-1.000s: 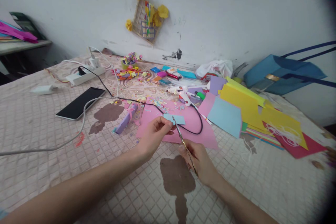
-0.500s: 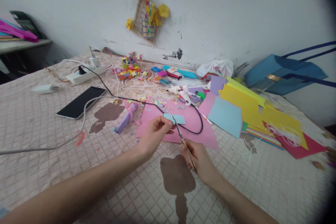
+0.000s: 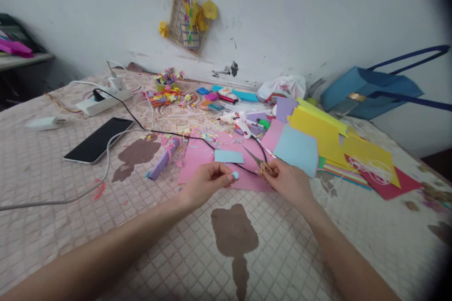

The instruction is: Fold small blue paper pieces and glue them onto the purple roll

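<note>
Behind the far edge of the surface [image 3: 169, 244], a pale wall [image 3: 300, 19] is rising. In the head view, the left hand [image 3: 208, 179] is pinching a small blue piece [image 3: 235, 175] in a closed grip, apart from the blue strip [image 3: 229, 155] lying nearer that edge. The right hand's [image 3: 290, 182] grip is wrapping the scissors [image 3: 264, 167]. A black cable [image 3: 245, 168] is crossing beneath the strip.

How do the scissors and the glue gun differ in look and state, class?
The scissors have gold-coloured handles and slim, pointed blades, while the glue gun has a thicker, mostly white body.
The scissors are held in the right hand; the glue gun lies on its side, with no hand on it.
The scissors have no cord, whereas a black cord runs from the glue gun.
Both have their tips towards the picture's left.
</note>
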{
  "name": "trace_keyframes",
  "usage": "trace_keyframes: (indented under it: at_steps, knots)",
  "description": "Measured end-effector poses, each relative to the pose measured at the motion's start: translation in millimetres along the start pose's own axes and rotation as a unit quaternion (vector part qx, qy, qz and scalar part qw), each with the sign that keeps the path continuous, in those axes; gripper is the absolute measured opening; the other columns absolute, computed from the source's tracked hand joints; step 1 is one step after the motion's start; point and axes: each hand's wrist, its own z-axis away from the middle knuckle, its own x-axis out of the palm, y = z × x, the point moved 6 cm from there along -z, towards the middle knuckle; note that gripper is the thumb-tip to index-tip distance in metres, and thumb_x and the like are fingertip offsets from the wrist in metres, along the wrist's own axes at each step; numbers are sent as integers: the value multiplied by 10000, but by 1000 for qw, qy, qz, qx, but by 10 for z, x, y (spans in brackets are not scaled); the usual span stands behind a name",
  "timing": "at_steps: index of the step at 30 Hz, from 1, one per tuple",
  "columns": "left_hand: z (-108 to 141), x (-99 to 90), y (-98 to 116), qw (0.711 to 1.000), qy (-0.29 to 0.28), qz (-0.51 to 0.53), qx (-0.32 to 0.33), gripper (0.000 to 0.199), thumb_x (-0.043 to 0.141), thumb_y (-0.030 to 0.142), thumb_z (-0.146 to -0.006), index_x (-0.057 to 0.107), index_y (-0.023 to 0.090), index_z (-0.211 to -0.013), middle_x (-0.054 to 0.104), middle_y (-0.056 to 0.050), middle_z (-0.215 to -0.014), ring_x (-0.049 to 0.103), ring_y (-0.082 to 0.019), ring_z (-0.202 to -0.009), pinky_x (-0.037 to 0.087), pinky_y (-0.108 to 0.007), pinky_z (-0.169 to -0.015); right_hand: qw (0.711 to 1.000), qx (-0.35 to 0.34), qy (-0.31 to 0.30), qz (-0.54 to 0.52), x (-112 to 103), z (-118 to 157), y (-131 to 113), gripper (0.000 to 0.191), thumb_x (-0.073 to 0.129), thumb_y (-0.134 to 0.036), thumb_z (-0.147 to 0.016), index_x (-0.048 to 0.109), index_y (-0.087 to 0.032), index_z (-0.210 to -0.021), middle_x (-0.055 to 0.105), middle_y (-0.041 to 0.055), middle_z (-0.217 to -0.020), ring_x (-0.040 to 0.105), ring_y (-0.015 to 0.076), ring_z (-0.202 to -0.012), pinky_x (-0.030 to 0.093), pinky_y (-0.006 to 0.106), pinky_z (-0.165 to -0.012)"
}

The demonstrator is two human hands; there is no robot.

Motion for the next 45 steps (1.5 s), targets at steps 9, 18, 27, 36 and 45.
trace_keyframes:
  at_steps: [9,18,27,36,45]
  knots:
    - [-4,39,-55,999,-37,-8,0,200,642,341,-744,614,143,-734,634,-40,-739,594,-133,-713,442,-250,-664,994,24,-20,-108,-41,-21,45,303,490,-490,-805,604,-218,-738,633,1,-597,558,164,-527,281,241,-482]
    - [-1,52,-69,998,-47,-17,-29,211,646,352,-738,611,143,-730,641,-43,-750,590,-133,-718,447,-248,-666,946,49,-63,-313,40,-3,6,294,561,-480,-757,562,-187,-727,536,-24,-553,448,111,-462,298,230,-456]
    - [18,132,-87,990,-100,-104,-3,251,603,388,-763,626,139,-752,629,-36,-698,532,-121,-621,390,-227,-570,797,12,-276,-537,182,325,-601,246,602,-405,-737,537,-168,-717,390,-86,-472,323,58,-405,247,187,-391]
    - [-22,71,-132,996,-56,-64,-24,226,623,362,-749,605,138,-729,614,-32,-697,552,-118,-625,442,-220,-561,869,-31,-197,-453,153,271,-529,230,549,-398,-786,509,-177,-733,420,-60,-547,371,83,-469,291,204,-444]
    - [-10,55,-99,995,-56,-79,-6,211,589,346,-777,587,137,-755,599,-30,-718,549,-116,-653,439,-213,-556,999,25,-24,20,-8,-47,207,203,544,-372,-796,610,-199,-882,659,44,-747,576,198,-645,287,256,-524]
